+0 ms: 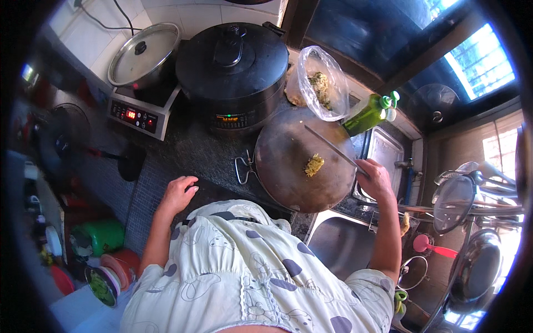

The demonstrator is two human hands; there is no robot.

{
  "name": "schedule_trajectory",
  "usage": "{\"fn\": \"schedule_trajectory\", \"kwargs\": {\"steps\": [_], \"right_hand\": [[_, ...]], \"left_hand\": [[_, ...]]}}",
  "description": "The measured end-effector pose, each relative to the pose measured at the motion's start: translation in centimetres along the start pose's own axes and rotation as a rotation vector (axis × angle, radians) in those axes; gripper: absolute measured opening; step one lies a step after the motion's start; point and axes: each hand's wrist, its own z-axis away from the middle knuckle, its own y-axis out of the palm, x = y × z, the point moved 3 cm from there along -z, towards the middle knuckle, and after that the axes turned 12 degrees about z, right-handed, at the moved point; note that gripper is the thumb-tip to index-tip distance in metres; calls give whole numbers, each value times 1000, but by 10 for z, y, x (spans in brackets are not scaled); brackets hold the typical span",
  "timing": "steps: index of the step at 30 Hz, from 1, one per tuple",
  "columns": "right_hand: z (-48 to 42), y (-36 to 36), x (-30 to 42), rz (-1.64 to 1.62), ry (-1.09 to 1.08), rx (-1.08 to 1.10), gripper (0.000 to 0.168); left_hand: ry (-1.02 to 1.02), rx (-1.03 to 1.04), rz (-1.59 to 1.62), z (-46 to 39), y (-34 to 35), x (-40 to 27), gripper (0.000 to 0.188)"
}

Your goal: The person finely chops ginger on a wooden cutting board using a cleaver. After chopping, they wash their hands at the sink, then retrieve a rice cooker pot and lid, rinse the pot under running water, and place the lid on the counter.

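My right hand (373, 178) grips the handle of a knife (331, 144), most likely a cleaver, seen nearly edge-on. Its blade slants over the right side of a round chopping board (287, 175). On the board sits a small heap of chopped yellowish food (314, 165), apart from the blade, and a tiny scrap lies farther back. My left hand (180, 194) hangs empty by the counter's front edge, its fingers loosely bent and the thumb apart. Behind the board, a clear plastic bag (339, 89) lines a container of chopped greenish-yellow food (320, 86).
A large black electric cooker (233, 79) stands behind the board. Left of it, a lidded pot (143, 54) rests on a lit induction hob (137, 116). A green pump bottle (368, 114) and a metal sink (343, 241) flank the board, whose wire handle (242, 170) juts left.
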Motion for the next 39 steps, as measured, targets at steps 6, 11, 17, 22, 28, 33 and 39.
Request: {"fn": "schedule_trajectory", "kwargs": {"steps": [6, 11, 17, 22, 28, 33, 39], "right_hand": [[-23, 50, -9, -148, 56, -86, 32], [-31, 59, -9, -153, 60, -24, 32], [-33, 54, -9, -259, 160, 37, 36], [-31, 63, -16, -255, 209, 88, 36], [-26, 59, -16, -263, 222, 84, 35], [-29, 55, -16, -251, 165, 80, 35], [-43, 58, -29, -246, 124, 66, 36]], "left_hand": [[97, -13, 40, -2, -5, -1, 28], [19, -46, 38, 10, -11, 8, 27], [-26, -70, 78, 18, -8, 20, 26], [-39, -87, 46, 13, -9, 17, 27], [-79, -47, 44, 4, -10, 9, 27], [-34, -22, 38, -1, -7, 5, 27], [-31, -23, 37, -1, -7, 9, 27]]}}
